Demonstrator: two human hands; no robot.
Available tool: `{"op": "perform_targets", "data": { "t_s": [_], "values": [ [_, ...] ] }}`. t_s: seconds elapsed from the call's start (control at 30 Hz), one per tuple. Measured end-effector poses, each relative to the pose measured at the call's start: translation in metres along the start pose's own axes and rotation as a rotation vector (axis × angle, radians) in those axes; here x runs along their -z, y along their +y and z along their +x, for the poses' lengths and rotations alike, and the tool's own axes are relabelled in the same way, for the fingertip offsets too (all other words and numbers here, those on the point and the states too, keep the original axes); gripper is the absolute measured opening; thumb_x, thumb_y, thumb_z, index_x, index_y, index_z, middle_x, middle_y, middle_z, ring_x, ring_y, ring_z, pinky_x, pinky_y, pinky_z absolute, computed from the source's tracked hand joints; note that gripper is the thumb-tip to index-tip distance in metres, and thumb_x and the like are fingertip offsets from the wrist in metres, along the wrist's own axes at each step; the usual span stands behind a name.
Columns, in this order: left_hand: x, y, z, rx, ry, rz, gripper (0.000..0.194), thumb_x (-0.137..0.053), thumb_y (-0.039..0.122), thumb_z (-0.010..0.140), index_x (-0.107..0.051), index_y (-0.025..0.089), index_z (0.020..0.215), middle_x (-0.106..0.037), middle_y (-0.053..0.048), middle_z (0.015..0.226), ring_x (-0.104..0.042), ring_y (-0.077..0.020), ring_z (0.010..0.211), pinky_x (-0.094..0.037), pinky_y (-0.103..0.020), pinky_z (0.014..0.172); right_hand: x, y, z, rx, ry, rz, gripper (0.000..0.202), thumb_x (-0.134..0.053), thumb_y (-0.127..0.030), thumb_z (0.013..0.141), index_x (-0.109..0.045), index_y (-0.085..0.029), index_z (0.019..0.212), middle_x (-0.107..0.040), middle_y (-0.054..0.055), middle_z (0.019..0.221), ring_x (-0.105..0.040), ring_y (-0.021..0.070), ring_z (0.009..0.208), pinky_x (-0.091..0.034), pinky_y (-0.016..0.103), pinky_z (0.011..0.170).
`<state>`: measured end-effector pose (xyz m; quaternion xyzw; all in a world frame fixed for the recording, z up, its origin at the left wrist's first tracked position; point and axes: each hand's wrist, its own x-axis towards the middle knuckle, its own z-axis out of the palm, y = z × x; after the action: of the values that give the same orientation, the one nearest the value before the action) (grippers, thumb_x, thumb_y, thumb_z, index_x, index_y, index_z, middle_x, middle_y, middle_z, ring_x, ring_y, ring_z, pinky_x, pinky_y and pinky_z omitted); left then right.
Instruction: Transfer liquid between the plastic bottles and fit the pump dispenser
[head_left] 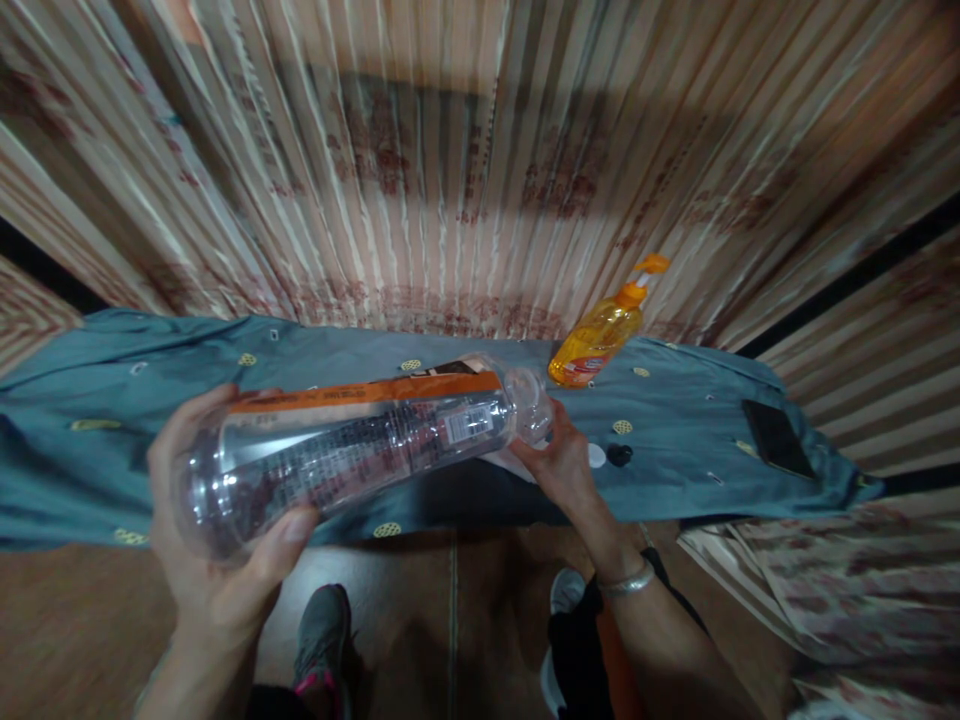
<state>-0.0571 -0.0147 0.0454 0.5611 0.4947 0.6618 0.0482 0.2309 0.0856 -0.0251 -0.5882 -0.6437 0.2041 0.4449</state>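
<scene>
A large clear plastic bottle (360,450) with an orange and white label is held nearly level above the cloth. Its broad base is wrapped by the fingers and thumb of my left hand (217,590). My right hand (562,465), with a silver bangle at the wrist, grips the bottle's neck at the other end; the fingertips are partly hidden. No liquid shows inside. Just right of that hand lie a small white disc (596,456) and a small black piece (619,456), perhaps a cap. Something pale shows partly beneath the bottle neck.
A pump bottle of orange liquid (596,345) stands at the back of the table, near the curtain (420,200). A dark phone-like slab (778,438) rests at the right end of the blue-green tablecloth (675,400). Shoes show on the floor below.
</scene>
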Motion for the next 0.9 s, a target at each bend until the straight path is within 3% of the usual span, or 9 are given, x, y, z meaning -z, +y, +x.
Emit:
{"op": "perform_targets", "data": {
  "t_s": [0.5,0.9],
  "values": [
    [-0.0044,0.0044,0.0024,-0.031,-0.016,0.015,0.081,-0.079,0.041,0.065,-0.059,0.031,0.142,-0.064,-0.003,0.129,-0.061,-0.0287,0.116,-0.051,-0.042,0.092,0.0001,-0.0018,0.0003,-0.001,0.000,-0.022,0.057,-0.073,-0.046,0.073,-0.064,-0.021,0.123,-0.079,0.009,0.099,-0.076,0.0297,0.088,-0.060,0.040,0.075],
    [0.0008,0.0011,-0.0007,0.012,-0.009,0.071,0.087,-0.079,0.045,0.061,-0.056,0.033,0.144,-0.060,-0.004,0.135,-0.057,-0.0356,0.123,-0.046,-0.054,0.106,0.0011,-0.0017,-0.0002,0.022,-0.003,-0.012,0.056,-0.074,-0.044,0.073,-0.064,-0.020,0.122,-0.080,0.008,0.099,-0.076,0.0297,0.088,-0.061,0.040,0.075]
  ]
}}
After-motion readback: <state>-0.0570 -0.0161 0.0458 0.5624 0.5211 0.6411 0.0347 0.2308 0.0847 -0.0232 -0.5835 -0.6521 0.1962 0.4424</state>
